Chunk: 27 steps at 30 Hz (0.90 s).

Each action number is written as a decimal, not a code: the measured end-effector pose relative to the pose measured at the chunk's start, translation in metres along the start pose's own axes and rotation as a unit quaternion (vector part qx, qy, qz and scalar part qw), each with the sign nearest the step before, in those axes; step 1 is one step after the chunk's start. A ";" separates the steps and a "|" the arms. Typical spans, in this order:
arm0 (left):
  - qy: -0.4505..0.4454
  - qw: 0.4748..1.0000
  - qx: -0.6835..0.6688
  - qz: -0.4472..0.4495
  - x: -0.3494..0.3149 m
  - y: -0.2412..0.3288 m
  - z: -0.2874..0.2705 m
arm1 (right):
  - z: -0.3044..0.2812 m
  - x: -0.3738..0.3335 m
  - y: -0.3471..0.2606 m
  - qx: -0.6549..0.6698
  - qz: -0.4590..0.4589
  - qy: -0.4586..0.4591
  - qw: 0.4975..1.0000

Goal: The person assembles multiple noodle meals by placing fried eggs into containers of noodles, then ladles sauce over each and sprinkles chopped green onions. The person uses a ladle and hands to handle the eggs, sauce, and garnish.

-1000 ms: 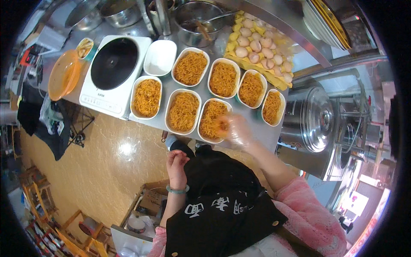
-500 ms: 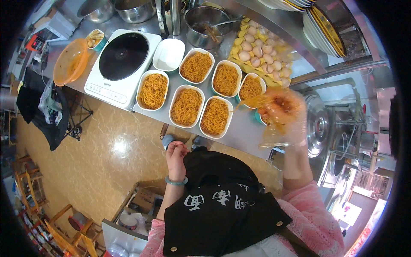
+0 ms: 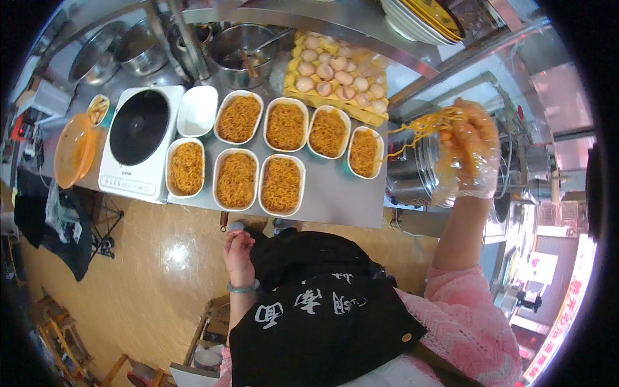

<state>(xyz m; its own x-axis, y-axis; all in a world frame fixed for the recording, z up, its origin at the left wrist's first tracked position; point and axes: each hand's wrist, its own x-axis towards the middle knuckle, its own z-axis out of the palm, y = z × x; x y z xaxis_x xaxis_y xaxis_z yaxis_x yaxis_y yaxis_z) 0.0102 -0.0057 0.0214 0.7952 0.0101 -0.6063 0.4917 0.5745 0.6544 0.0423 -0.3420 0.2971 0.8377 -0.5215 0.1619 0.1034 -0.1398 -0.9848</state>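
My right hand (image 3: 474, 145), in a clear plastic glove, is closed on a clump of orange-brown noodles (image 3: 445, 121) over the counter's right end. Loose strands trail left from it toward the rightmost noodle-filled bowl (image 3: 364, 153). More white rectangular bowls with noodles stand in two rows, among them a bowl (image 3: 282, 185) at the front and a bowl (image 3: 329, 132) behind. At the back row's left, one white bowl (image 3: 198, 109) holds no noodles. My bare left hand (image 3: 240, 257), a bracelet at its wrist, hangs before the counter with fingers curled and nothing visible in them.
A white cooktop (image 3: 131, 184) with a black round plate sits left of the bowls, beside an orange basin (image 3: 64, 151). Behind stand a steel pot (image 3: 222, 74) with utensils and a yellow tray of eggs (image 3: 309, 100). A shelf with stacked plates (image 3: 412, 27) overhangs the right.
My right hand has moved rightward and up with the noodles, away from over the rightmost bowl, stretching strands behind it. The view has shifted right. My left hand remains curled.
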 end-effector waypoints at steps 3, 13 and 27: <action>-0.004 1.000 0.014 -0.019 0.001 0.000 0.002 | -0.027 0.008 0.033 -0.063 0.059 -0.067 0.994; -0.021 0.999 0.027 -0.013 -0.001 -0.005 0.013 | -0.069 0.022 0.205 -0.471 0.098 -0.201 0.853; -0.012 0.998 0.063 -0.010 -0.009 -0.012 0.011 | -0.010 0.016 0.191 -0.626 0.246 -0.081 0.736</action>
<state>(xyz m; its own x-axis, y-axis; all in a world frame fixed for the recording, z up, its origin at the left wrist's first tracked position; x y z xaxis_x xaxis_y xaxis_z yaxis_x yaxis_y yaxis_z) 0.0011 -0.0215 0.0244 0.7922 -0.0200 -0.6100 0.5467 0.4674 0.6947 0.0706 -0.3853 0.1124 0.6714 -0.6757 -0.3043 -0.7241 -0.6856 -0.0753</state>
